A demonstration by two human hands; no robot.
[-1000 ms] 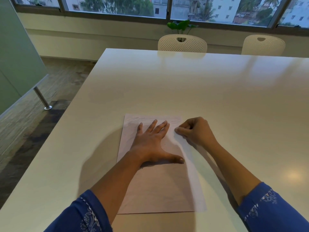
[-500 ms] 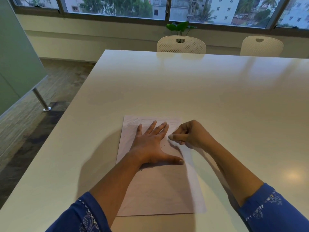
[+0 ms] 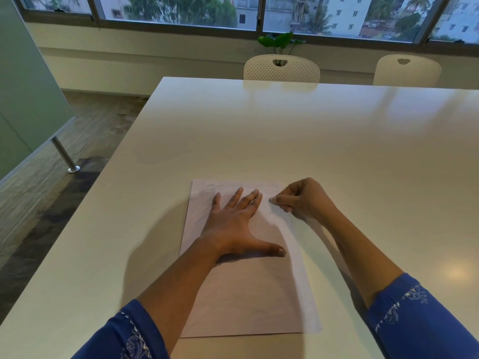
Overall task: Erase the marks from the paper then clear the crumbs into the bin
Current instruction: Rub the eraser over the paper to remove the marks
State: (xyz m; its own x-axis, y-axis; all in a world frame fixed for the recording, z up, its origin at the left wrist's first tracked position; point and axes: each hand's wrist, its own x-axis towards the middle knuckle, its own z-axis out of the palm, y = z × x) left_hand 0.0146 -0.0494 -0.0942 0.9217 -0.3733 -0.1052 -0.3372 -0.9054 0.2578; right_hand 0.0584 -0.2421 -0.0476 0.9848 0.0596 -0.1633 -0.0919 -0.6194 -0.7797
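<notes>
The white desk [image 3: 285, 130] carries a sheet of paper [image 3: 246, 294] lying lengthwise close to its near edge. The left hand [image 3: 233, 224] lies flat on the sheet's upper half, fingers spread and straight. At the paper's far right corner, the right hand [image 3: 303, 200] is curled, pinching a small pale eraser [image 3: 271, 200] against the sheet.

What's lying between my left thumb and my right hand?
Only bare paper with a few dark specks on it, shown in the head view.
</notes>
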